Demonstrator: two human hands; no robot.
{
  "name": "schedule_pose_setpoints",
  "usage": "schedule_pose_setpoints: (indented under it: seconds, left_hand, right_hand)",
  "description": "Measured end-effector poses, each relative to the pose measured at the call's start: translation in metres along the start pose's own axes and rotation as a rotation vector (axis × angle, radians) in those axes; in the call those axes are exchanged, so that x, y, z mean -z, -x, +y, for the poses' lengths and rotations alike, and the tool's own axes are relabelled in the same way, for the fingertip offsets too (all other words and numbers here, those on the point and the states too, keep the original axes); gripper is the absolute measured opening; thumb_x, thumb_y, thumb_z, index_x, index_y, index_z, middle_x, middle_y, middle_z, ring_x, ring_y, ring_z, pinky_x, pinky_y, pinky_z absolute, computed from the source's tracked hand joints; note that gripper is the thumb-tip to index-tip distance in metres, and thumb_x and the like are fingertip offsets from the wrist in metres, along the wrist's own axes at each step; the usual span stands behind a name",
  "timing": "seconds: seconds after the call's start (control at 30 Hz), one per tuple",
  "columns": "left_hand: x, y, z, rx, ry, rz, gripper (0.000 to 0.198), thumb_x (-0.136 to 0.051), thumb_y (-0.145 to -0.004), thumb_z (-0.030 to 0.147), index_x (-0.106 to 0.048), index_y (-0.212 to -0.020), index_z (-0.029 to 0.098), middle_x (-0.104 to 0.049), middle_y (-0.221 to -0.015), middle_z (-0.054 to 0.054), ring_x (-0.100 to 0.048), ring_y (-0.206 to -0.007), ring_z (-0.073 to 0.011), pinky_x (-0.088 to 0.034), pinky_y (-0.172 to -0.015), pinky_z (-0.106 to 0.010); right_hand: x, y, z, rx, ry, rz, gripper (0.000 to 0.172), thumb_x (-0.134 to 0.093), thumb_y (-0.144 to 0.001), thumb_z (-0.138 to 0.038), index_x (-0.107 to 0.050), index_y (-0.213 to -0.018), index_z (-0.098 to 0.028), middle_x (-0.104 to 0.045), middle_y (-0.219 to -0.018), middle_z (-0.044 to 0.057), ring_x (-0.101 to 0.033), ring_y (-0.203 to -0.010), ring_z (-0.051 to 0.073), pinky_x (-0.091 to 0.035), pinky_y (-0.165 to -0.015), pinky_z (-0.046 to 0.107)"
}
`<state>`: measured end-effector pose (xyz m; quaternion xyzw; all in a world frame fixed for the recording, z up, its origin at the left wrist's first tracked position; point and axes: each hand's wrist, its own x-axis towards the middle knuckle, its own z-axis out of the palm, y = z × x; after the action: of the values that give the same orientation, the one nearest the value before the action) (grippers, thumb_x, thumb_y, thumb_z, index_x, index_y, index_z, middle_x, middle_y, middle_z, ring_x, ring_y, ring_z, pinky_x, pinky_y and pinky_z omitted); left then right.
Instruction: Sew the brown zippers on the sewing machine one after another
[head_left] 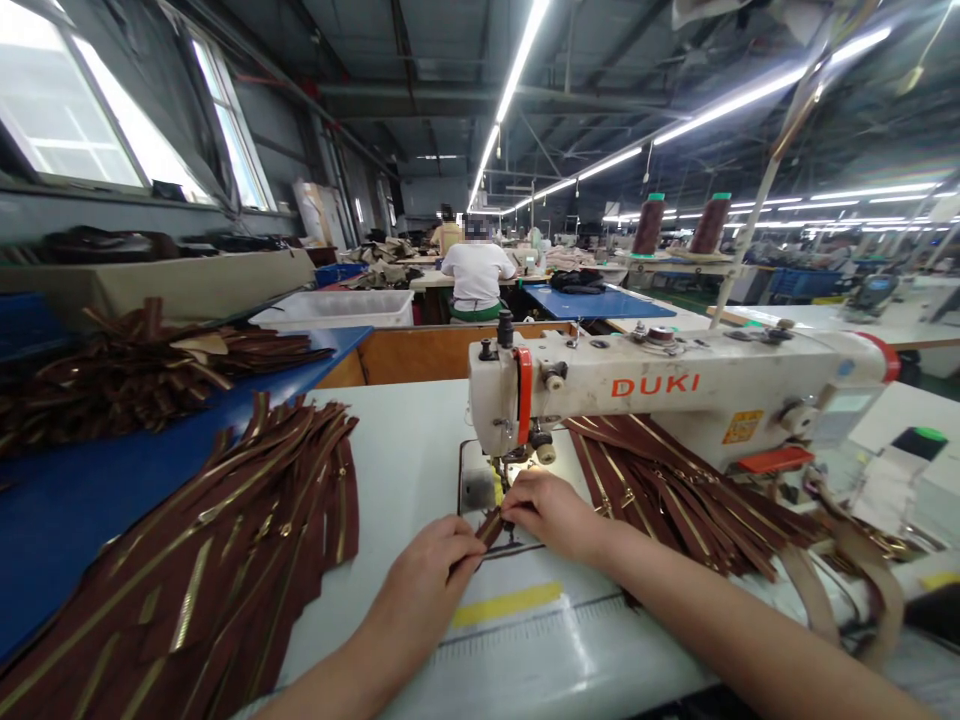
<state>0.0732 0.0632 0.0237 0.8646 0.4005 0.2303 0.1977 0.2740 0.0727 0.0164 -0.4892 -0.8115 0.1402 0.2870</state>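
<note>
A short stretch of brown zipper [491, 527] runs between my two hands, just in front of the needle area of the white sewing machine [585, 385]. My left hand [442, 560] pinches its near end. Closer to the presser foot, my right hand [544, 510] has its fingers closed on the far end, and they hide part of it. To the left lies a big pile of brown zippers [300, 500] with gold-coloured teeth. More brown zippers [675, 500] are spread under the machine's arm on the right.
A yellow strip [506, 605] and a printed ruler mark the table's front. On the left, a blue table [45, 530] bears another brown heap [150, 370]. Thread cones [709, 225] stand at the back right. A person in a white shirt [478, 275] sits ahead, beyond a white bin [341, 308].
</note>
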Motion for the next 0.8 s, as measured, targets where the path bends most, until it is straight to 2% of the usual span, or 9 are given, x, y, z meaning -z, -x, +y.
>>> schedule_pose_setpoints:
  seconds: [0.17, 0.33, 0.47, 0.57, 0.8]
  left_hand:
    - [-0.001, 0.001, -0.006, -0.019, 0.013, 0.01, 0.024, -0.045, -0.082, 0.016, -0.068, -0.086, 0.021, -0.065, -0.089, -0.003, -0.062, -0.085, -0.0186, -0.051, -0.079, -0.03]
    - [-0.002, 0.003, -0.007, -0.095, -0.044, 0.004, 0.032, -0.043, -0.084, 0.015, -0.069, -0.1, 0.024, -0.064, -0.089, -0.003, -0.061, -0.085, -0.0183, -0.05, -0.079, -0.029]
    - [-0.003, 0.003, -0.007, -0.115, -0.145, -0.07, 0.035, -0.041, -0.085, 0.011, -0.068, -0.103, 0.023, -0.061, -0.089, -0.004, -0.059, -0.084, -0.0194, -0.049, -0.077, -0.029]
    - [-0.007, 0.001, -0.01, -0.11, -0.206, -0.132, 0.038, -0.041, -0.084, 0.008, -0.065, -0.11, 0.022, -0.061, -0.094, -0.005, -0.058, -0.088, -0.0213, -0.048, -0.081, -0.032]
    - [-0.011, 0.002, -0.013, -0.098, -0.237, -0.169, 0.044, -0.036, -0.083, 0.005, -0.061, -0.114, 0.021, -0.059, -0.1, -0.007, -0.055, -0.093, -0.0235, -0.046, -0.086, -0.036]
  right_hand:
    - [-0.004, 0.0, -0.004, -0.055, 0.047, 0.027, 0.01, -0.062, -0.084, -0.014, -0.068, -0.077, -0.016, -0.063, -0.078, 0.003, -0.058, -0.079, 0.016, -0.041, -0.071, 0.025]
    - [-0.007, 0.002, -0.01, -0.087, 0.143, 0.037, 0.009, -0.061, -0.086, -0.016, -0.067, -0.08, -0.016, -0.062, -0.082, 0.005, -0.056, -0.084, 0.018, -0.04, -0.073, 0.027]
    - [-0.009, 0.002, -0.009, -0.092, 0.215, 0.017, 0.008, -0.06, -0.087, -0.018, -0.066, -0.081, -0.015, -0.062, -0.083, 0.006, -0.054, -0.087, 0.02, -0.039, -0.074, 0.028]
    - [-0.01, 0.002, -0.008, -0.085, 0.238, 0.016, 0.009, -0.059, -0.088, -0.019, -0.065, -0.082, -0.015, -0.061, -0.084, 0.006, -0.054, -0.086, 0.02, -0.039, -0.074, 0.029]
    - [-0.01, 0.001, -0.009, -0.085, 0.245, 0.019, 0.01, -0.059, -0.088, -0.019, -0.064, -0.081, -0.015, -0.06, -0.083, 0.006, -0.053, -0.084, 0.019, -0.039, -0.073, 0.029]
